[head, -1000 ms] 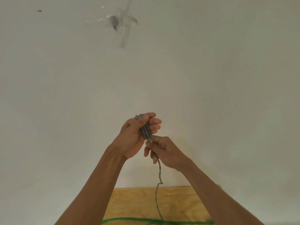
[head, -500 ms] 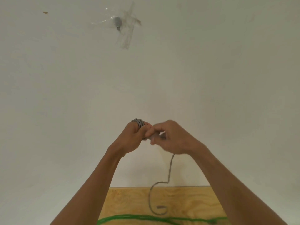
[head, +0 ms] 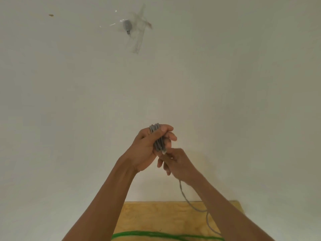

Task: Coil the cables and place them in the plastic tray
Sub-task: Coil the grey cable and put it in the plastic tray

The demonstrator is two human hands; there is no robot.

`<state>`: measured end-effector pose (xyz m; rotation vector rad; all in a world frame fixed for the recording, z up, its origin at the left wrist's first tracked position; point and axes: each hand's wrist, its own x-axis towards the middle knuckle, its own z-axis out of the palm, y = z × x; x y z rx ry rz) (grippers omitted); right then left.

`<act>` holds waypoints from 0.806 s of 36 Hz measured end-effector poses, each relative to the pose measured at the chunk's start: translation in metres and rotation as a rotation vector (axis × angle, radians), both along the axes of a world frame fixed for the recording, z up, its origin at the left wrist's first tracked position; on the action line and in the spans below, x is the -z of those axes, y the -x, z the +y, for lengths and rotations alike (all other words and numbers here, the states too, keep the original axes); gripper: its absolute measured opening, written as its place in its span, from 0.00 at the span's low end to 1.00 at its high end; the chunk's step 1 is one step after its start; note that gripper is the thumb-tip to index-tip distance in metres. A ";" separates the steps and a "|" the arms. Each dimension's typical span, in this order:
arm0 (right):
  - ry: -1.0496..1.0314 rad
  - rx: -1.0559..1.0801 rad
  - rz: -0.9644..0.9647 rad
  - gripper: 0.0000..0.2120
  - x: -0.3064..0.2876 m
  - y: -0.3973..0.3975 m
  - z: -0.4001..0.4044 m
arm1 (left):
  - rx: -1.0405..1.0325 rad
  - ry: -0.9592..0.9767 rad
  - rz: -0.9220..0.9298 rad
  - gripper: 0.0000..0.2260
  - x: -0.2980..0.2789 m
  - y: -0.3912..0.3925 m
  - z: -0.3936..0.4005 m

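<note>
A grey cable (head: pixel 159 141) is wound in several loops around my left hand (head: pixel 149 148), which is raised in front of the white wall and shut on the coil. Just below and to the right, my right hand (head: pixel 177 164) pinches the cable where it leaves the coil. The loose tail (head: pixel 186 197) hangs down behind my right forearm onto the wooden table (head: pixel 156 218). A green cable (head: pixel 156 234) lies across the table at the bottom edge. The plastic tray is out of view.
A white wall (head: pixel 69 101) fills most of the view. A small grey object (head: pixel 127 26) is taped to it high up. Only a strip of the table shows at the bottom.
My right hand rose to the top of the coil, then came down to its lower end, laying another loop. The hanging tail has swung right and grown shorter.
</note>
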<state>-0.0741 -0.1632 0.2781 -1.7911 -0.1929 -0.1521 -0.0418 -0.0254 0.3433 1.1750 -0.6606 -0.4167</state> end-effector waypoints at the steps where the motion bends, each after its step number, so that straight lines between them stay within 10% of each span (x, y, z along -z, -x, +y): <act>1: 0.021 0.003 -0.010 0.12 0.003 0.003 0.002 | -0.057 -0.013 -0.008 0.11 0.000 -0.003 0.001; 8: 0.181 -0.012 -0.093 0.12 0.005 0.012 0.003 | -0.313 0.013 0.021 0.11 0.011 -0.018 0.005; 18: 0.401 -0.030 -0.154 0.06 -0.054 0.005 -0.016 | -0.342 -0.524 -0.381 0.19 0.020 -0.011 0.011; 29: -0.045 -0.068 -0.190 0.07 -0.065 -0.025 -0.040 | -0.009 -0.256 0.023 0.21 0.009 0.001 0.013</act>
